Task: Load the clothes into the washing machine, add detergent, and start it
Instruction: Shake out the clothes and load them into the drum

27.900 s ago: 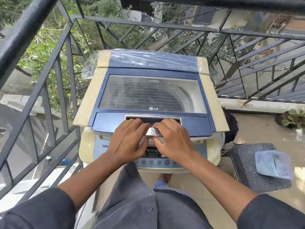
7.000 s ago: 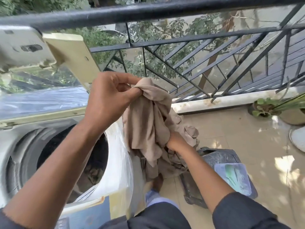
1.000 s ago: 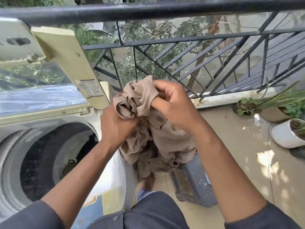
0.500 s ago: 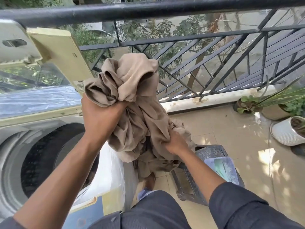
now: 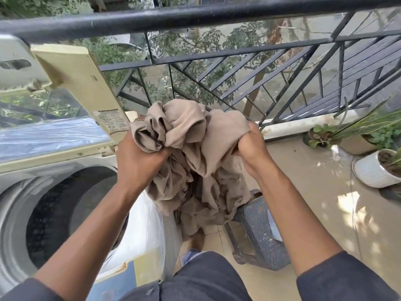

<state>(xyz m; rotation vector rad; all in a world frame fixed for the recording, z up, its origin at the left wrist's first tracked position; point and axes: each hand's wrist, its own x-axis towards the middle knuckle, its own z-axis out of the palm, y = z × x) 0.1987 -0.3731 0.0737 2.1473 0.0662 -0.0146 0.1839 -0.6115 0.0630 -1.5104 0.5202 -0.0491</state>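
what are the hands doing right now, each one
Left hand: closed, gripping a bunched fold of the beige garment.
Right hand: closed, gripping the same beige garment.

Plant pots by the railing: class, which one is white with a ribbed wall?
The nearest pot, at the right edge of the view. Its wall is white and ribbed. The two pots behind it, the tan one and the small dark one, have neither.

Bright daylight falls from beyond the railing, which bows with wide-angle distortion near the upper edge. Dappled sun patches and leaf shadows mottle the tiled floor below the railing. Soft glare lies on the plastic wrap left of the railing's lower bars. Focus is fairly sharp, slightly soft at the corners.
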